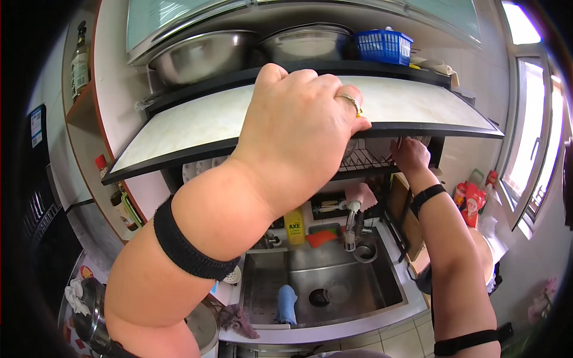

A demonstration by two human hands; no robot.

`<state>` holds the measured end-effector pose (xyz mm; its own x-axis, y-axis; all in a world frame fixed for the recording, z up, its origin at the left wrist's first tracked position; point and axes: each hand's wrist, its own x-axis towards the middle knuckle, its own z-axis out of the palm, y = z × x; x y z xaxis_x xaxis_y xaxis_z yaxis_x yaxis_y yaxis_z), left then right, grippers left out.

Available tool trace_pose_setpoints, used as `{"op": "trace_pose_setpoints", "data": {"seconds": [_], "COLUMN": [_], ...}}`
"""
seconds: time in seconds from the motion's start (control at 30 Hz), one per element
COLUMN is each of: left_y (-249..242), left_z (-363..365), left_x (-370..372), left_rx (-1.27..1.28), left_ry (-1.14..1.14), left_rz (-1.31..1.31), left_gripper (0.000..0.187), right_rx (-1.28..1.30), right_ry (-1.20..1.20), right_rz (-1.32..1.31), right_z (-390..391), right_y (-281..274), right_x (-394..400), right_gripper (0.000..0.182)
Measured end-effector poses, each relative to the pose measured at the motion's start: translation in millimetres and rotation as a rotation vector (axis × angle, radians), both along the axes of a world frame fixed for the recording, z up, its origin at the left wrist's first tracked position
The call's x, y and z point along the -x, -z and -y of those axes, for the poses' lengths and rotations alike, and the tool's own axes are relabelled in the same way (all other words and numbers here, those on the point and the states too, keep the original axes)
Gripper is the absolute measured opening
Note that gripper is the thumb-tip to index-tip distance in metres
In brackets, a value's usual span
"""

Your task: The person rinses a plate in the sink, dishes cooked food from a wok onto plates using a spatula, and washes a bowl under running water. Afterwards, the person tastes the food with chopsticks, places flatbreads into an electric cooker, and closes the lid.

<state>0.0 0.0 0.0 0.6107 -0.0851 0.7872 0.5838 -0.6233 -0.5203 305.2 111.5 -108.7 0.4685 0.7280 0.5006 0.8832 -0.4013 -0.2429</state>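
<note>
My left hand [301, 116], with a ring on one finger, is closed on the front edge of a raised cabinet door [418, 101]. The door has a whitish panel in a black frame and tilts up over the sink. Below it, my right hand [412, 154] reaches under the door's right part into a wire dish rack [365, 158]. Its fingers are curled at the rack's right end, close to some dishes partly hidden by the door. What they hold is too small to make out.
Two steel basins [206, 56] and a blue plastic basket [383, 46] stand on top of the cabinet. Underneath is a steel sink [334, 274] with a faucet [351, 230], a yellow AXE bottle [295, 227] and a blue cloth [287, 303]. An open window [531, 131] is at right.
</note>
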Motion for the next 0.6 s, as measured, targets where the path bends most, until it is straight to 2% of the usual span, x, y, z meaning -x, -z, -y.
{"op": "trace_pose_setpoints", "data": {"seconds": [0.07, 0.17, 0.2, 0.3, 0.6], "left_y": [1.8, -2.2, -2.1, -4.9, -7.0], "left_z": [4.2, -4.1, -5.4, -9.4, -6.6], "left_x": [0.4, 1.0, 0.5, 0.0, -1.3], "left_rx": [-0.013, 0.015, 0.018, -0.040, -0.049], "left_ry": [0.031, 0.041, 0.043, 0.024, 0.025], "left_rz": [0.001, 0.017, 0.015, 0.031, 0.053], "left_gripper": [0.012, 0.011, 0.011, 0.010, 0.010], "right_rx": [-0.208, -0.276, -0.140, -0.082, -0.245], "right_ry": [0.003, 0.027, 0.094, 0.136, 0.012], "right_rz": [0.192, 0.260, 0.209, 0.152, 0.101], "right_z": [-9.4, -31.3, -28.7, -30.1, -38.1], "right_y": [2.6, 3.2, -5.4, -9.8, -1.5], "right_x": [-3.0, -4.4, 4.4, 4.9, 12.3], "right_gripper": [0.037, 0.032, 0.027, 0.025, 0.025]}}
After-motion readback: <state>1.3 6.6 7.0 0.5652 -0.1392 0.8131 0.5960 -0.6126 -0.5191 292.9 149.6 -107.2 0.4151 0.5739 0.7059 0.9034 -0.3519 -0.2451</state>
